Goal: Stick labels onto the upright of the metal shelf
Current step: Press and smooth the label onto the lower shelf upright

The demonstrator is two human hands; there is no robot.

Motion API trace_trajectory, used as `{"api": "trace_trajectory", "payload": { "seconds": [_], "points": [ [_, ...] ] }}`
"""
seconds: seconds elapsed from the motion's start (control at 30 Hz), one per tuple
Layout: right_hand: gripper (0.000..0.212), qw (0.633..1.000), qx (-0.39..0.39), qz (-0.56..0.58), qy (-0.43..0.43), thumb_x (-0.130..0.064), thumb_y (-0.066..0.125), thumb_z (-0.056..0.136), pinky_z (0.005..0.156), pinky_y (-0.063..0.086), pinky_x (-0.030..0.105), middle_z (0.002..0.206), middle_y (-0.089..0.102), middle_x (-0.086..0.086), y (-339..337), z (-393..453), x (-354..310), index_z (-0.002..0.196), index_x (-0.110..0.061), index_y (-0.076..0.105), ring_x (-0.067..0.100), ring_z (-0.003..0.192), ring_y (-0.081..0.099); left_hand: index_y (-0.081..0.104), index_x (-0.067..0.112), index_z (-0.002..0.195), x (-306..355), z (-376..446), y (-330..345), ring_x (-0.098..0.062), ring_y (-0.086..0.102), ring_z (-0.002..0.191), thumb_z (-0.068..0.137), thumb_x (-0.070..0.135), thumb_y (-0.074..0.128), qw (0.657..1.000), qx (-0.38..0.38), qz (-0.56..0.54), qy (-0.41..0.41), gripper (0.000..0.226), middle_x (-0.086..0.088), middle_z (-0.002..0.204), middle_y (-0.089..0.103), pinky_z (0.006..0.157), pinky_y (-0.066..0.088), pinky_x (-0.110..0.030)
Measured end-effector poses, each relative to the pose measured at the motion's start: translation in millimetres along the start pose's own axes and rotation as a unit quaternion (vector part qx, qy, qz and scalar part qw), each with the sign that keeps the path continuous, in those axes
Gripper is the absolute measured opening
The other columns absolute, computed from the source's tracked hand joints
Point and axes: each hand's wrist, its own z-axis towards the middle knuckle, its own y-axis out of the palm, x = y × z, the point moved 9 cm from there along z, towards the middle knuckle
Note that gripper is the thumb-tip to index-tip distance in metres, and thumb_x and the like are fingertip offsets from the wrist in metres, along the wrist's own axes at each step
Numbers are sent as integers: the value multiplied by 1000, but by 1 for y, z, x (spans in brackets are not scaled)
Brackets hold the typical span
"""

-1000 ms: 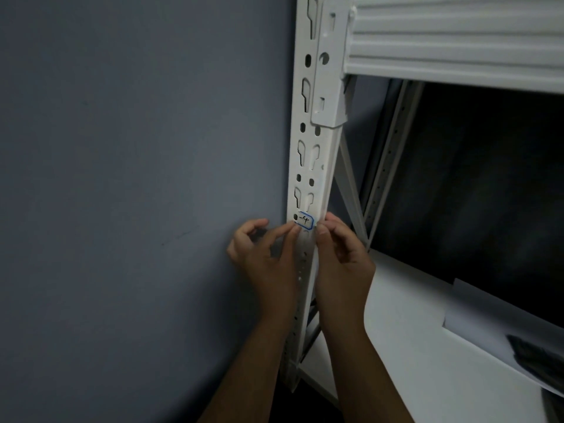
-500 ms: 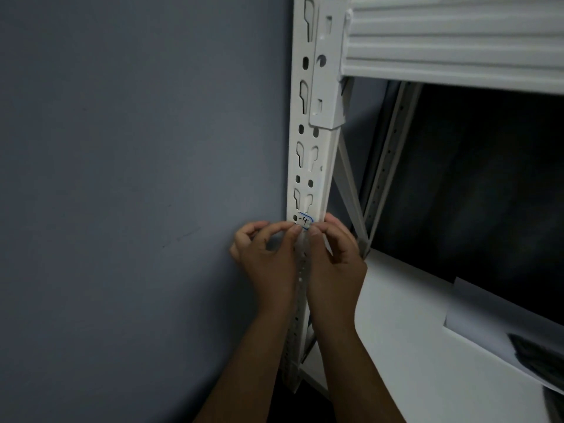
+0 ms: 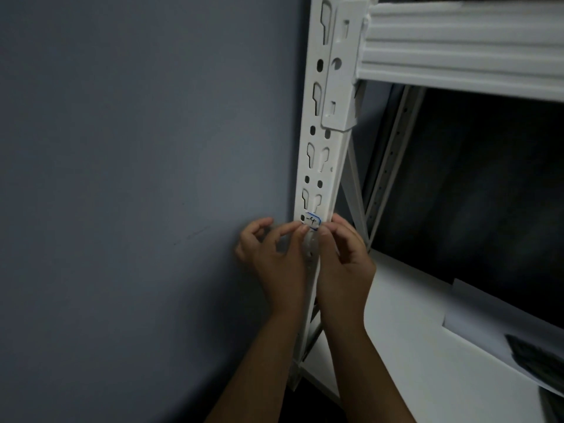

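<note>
Both hands up at the post, fingertips meeting right under the sticker. Left hand (image 3: pixel 274 264) with forefinger stretched out, tip pressed on the label's lower left edge, thumb and other fingers loosely curled and holding nothing. Right hand (image 3: pixel 345 264) curled, thumb and forefinger tip seemingly nipping the lower right corner of the label against the metal, though can't tell for sure whether that's a pinch or just a press.

Biggest thing first: grey wall (image 3: pixel 137 178) filling the left side. Then the metal shelf, with a ribbed beam (image 3: pixel 457 47) across the top right and a white lower shelf board (image 3: pixel 396 346) below, a pale sheet (image 3: pixel 488 315) lying near its right edge. Then the upright (image 3: pixel 317 166), white, stiff, full of keyhole slots and round holes. Smallest: the label (image 3: pixel 312 221), white with a blue border and a handwritten mark, sitting on the upright's front face just below a pair of slots, next to a round hole.

Handling-wise, probably featherlight, floppy paper with a tacky back. Likely to crease or curl onto itself if grabbed mid-sheet. Best held by the very edges or a corner, then smoothed flat from the middle outward. Worth steering clear of the holes, since nothing there to stick to. Painted steel looks slick, so a firm rub should help.
</note>
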Motion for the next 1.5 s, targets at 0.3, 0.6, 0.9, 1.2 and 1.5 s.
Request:
{"api": "trace_trajectory", "payload": {
  "seconds": [0.3,0.6,0.9,1.2,1.5],
  "points": [
    [17,1000,-13,8,5,-4,64,88,79,51,12,124,60,1,3,-2,2,85,-20,68,-1,105,61,62,24,73,0,3,7,-7,32,103,77,12,73,999,-2,42,20,17,14,100,43,81,31,-3],
    [24,1000,-8,2,5,-4,64,88,87,53,19,119,64,-1,0,1,3,86,-28,67,6,107,62,64,21,72,7,2,-2,-1,29,102,75,15,75,995,15,73,62,13,6,108,45,81,21,6],
    [20,1000,-7,1,-4,-4,64,88,81,50,11,116,65,1,-3,3,2,87,-24,67,4,104,63,63,30,71,2,-4,0,-3,35,98,72,12,78,999,38,3,18,24,6,106,45,77,29,3],
    [21,1000,-16,10,7,-5,65,88,78,48,7,116,64,-3,-1,3,2,84,-26,67,-2,103,61,67,11,81,0,3,9,-8,31,99,81,16,69,990,-9,118,71,5,-1,105,42,81,24,3],
    [23,1000,-5,7,0,-6,65,87,83,49,11,113,66,0,-4,7,4,86,-30,66,7,106,63,68,21,79,7,-1,-2,15,28,100,74,19,77,994,16,62,90,10,7,109,42,79,27,2]
  ]
}}
